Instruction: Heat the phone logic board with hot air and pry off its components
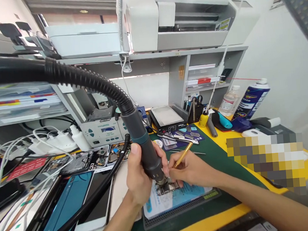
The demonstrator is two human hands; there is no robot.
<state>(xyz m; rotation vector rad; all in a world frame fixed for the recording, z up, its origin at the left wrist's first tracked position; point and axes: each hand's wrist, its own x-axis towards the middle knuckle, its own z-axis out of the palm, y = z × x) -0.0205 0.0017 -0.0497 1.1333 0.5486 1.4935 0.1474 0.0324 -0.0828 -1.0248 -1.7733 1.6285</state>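
Note:
My left hand (138, 173) is wrapped round the dark handle of a hot-air wand (146, 151), whose ribbed black hose (81, 78) arcs up and off to the left. The wand's nozzle points straight down at a small circuit board (166, 188) lying on a blue-and-white mat (176, 199). Just to the right, my right hand (190, 169) pinches gold-coloured tweezers (183, 154), with their tip down at the board beside the nozzle.
A rework station (103, 131) and a small heating plate (167, 118) stand behind the hands. Opened phones and screens (77, 199) cover the left of the bench among white cables. Bottles, a spray can (251, 99) and tools stand at the right.

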